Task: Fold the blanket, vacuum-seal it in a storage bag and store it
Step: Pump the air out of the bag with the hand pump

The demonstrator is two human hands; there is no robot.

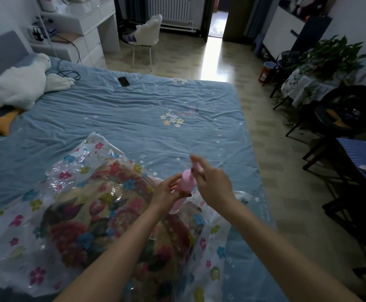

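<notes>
- Gripping the pink hand pump (185,188) with both hands, you hold it upright over the storage bag (36,214): your left hand (165,195) curls round the barrel, its fingers on the side away from you and the thumb on the near side.
- Your right hand (212,184) is clenched round the pump's handle (197,166), which stands above the fingers of the left hand and is blurred.
- Below your left fingers the foot of the pump meets the top of the bag; the exact point of contact is hidden by your wrist.
- The floral blanket (95,219) lies folded inside the clear, flower-printed bag, under and to the left of both hands, and the bag looks puffy round it.
- Bag and blanket rest on the bed (112,110), on its blue sheet.
- Well beyond your fingers a dark phone (123,81) lies on the sheet.
- Far to the left of your left hand lies a white plush goose (18,86).
</notes>
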